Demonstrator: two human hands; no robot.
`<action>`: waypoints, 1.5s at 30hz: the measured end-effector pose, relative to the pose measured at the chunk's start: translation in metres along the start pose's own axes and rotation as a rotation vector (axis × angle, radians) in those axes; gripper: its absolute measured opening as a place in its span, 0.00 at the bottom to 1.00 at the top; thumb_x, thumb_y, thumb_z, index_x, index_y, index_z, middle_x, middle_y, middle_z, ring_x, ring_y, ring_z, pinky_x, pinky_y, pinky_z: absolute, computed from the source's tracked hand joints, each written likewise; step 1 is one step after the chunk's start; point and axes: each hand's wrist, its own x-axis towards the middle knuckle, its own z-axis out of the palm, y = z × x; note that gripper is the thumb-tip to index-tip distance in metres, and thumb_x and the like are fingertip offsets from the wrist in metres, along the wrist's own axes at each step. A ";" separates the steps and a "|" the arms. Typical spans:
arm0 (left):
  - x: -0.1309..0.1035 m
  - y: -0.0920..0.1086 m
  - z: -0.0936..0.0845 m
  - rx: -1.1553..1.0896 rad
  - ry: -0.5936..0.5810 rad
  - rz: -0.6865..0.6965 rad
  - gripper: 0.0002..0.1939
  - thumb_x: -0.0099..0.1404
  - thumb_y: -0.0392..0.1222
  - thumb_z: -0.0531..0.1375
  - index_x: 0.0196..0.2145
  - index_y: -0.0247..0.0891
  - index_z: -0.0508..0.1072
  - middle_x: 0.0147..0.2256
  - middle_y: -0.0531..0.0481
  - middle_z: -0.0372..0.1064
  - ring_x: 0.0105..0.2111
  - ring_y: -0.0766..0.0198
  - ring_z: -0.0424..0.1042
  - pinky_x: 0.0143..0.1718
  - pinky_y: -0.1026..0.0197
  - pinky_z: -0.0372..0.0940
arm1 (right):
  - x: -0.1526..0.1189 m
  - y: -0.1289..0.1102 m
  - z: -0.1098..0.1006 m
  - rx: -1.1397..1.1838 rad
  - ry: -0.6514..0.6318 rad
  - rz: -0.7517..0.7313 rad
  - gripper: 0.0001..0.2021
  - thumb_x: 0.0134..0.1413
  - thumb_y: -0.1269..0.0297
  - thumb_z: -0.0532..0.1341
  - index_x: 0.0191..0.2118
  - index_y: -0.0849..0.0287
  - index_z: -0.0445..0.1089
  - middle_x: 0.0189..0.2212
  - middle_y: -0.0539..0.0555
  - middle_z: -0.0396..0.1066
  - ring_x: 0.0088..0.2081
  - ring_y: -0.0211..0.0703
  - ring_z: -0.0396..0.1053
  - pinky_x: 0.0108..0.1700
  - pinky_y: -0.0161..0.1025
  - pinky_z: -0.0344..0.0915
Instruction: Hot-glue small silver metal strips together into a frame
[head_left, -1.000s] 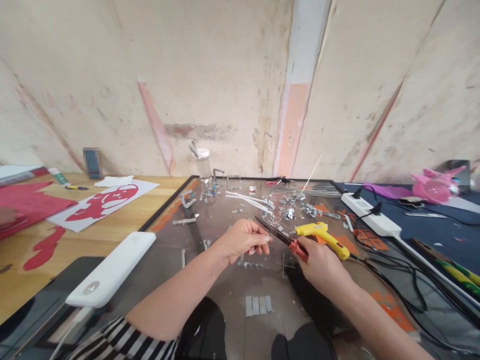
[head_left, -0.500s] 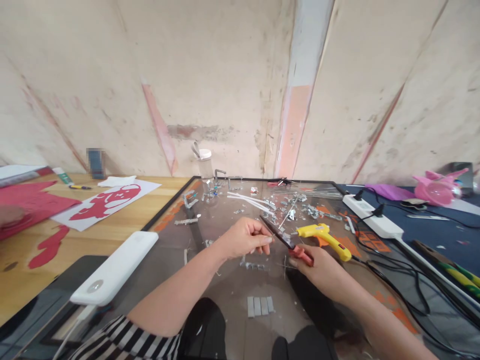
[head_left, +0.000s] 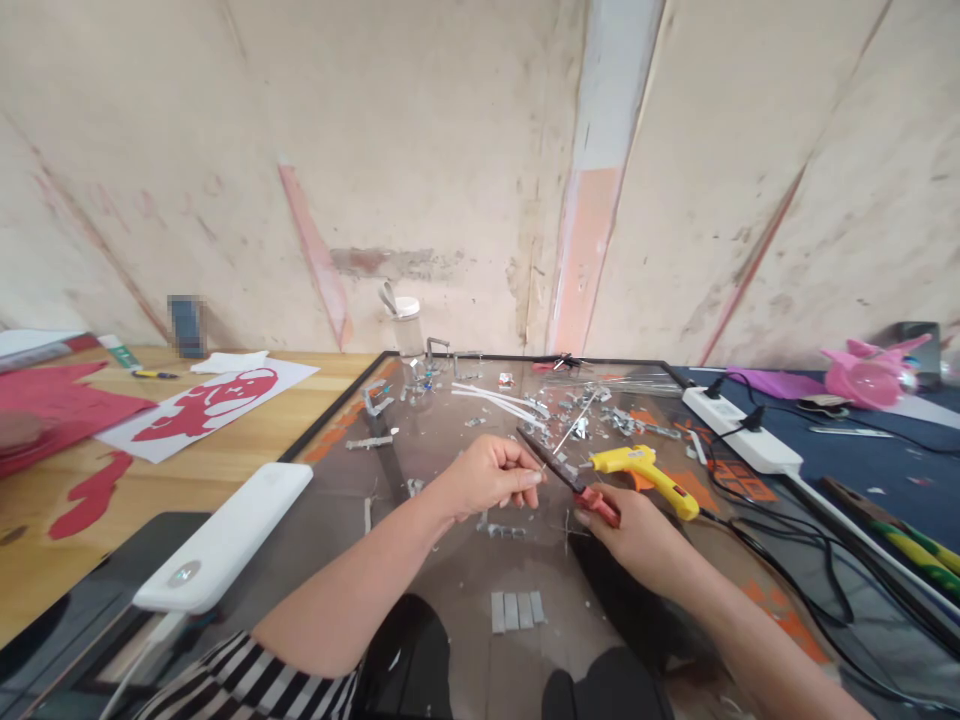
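In my right hand (head_left: 630, 530) is a pair of scissors (head_left: 562, 468) with red handles and dark blades, pointing up and left. My left hand (head_left: 499, 475) is closed in a pinch beside the blades. Its fingertips hold a thin wire (head_left: 576, 424), which appears to run up and right past the blades. Just under the hands lies a small grey strip assembly (head_left: 502, 530) on the dark glassy tabletop (head_left: 420, 560). Closer to me, several flat grey pieces (head_left: 517, 610) stand side by side in a row.
A yellow glue gun (head_left: 649, 478) lies right of the scissors, near a white power strip (head_left: 739, 430) and black cables. Grey scraps (head_left: 622, 420) and white sticks (head_left: 499, 402) spread behind my hands. A lidded jar (head_left: 407, 325) stands at the back; a white power bank (head_left: 225, 535) lies left.
The view has shifted slightly. Both hands keep nearly the same pose, with the scissors still against the wire at my left fingertips.
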 end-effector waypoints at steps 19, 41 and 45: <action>-0.001 0.001 -0.006 0.103 -0.023 -0.020 0.09 0.54 0.42 0.61 0.26 0.31 0.73 0.20 0.49 0.71 0.14 0.76 0.57 0.16 0.70 0.52 | 0.001 0.003 0.001 0.102 -0.026 -0.019 0.08 0.51 0.62 0.54 0.32 0.59 0.67 0.27 0.51 0.70 0.28 0.42 0.64 0.31 0.36 0.59; -0.005 0.007 0.006 -0.004 0.041 -0.127 0.05 0.53 0.35 0.60 0.24 0.30 0.72 0.18 0.50 0.70 0.12 0.77 0.56 0.16 0.70 0.49 | 0.002 0.000 0.006 -0.077 0.070 0.014 0.07 0.53 0.64 0.52 0.28 0.57 0.63 0.22 0.50 0.66 0.24 0.40 0.61 0.28 0.35 0.54; -0.002 0.002 0.000 -0.002 0.021 -0.082 0.05 0.53 0.37 0.61 0.25 0.31 0.73 0.18 0.51 0.70 0.14 0.76 0.58 0.15 0.70 0.50 | 0.000 -0.001 0.006 -0.135 0.119 0.010 0.06 0.53 0.65 0.53 0.28 0.57 0.64 0.22 0.50 0.66 0.23 0.40 0.61 0.27 0.34 0.53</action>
